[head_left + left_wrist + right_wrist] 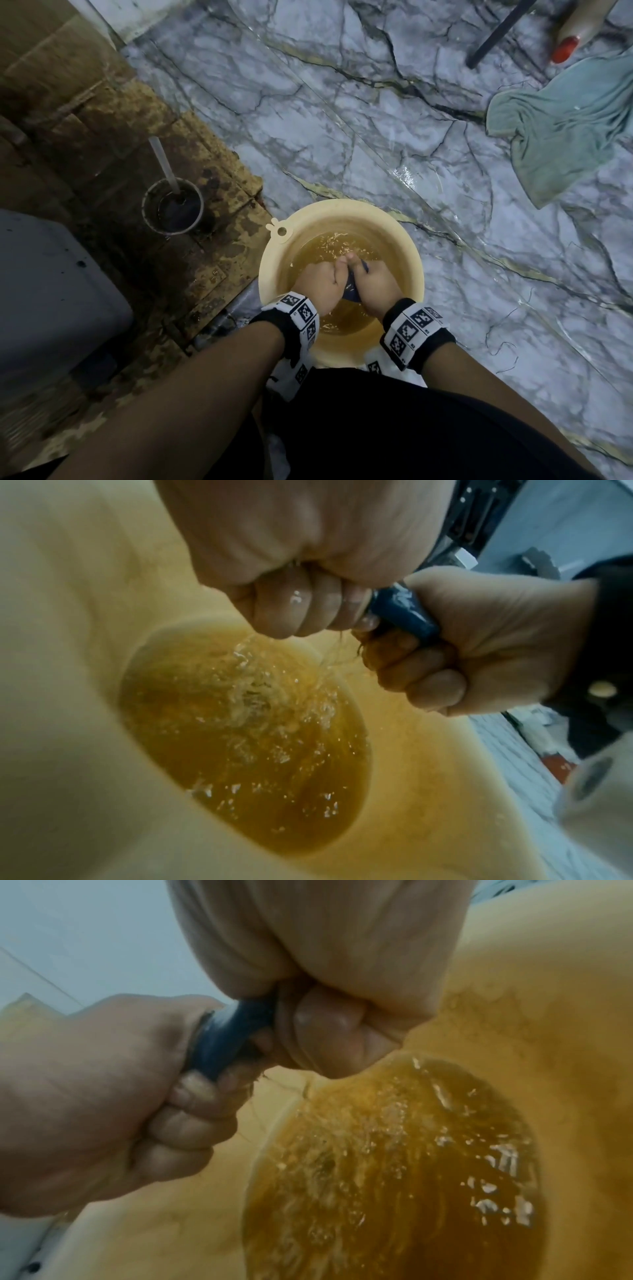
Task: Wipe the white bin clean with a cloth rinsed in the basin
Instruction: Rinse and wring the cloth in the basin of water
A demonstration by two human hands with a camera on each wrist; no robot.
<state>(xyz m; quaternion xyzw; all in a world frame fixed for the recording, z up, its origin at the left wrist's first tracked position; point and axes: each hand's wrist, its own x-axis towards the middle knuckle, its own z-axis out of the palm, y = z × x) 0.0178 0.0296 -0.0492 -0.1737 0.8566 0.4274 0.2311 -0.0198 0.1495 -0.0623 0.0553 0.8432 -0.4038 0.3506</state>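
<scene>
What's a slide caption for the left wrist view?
Left hand and right hand wring a blue cloth over murky amber water in the cream basin.

Basin wall (270,270) rings hands; open above.

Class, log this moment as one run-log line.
step: wringing cloth | left hand: grips blue cloth | right hand: grips same cloth | over basin | water: murky amber, splashing
</scene>
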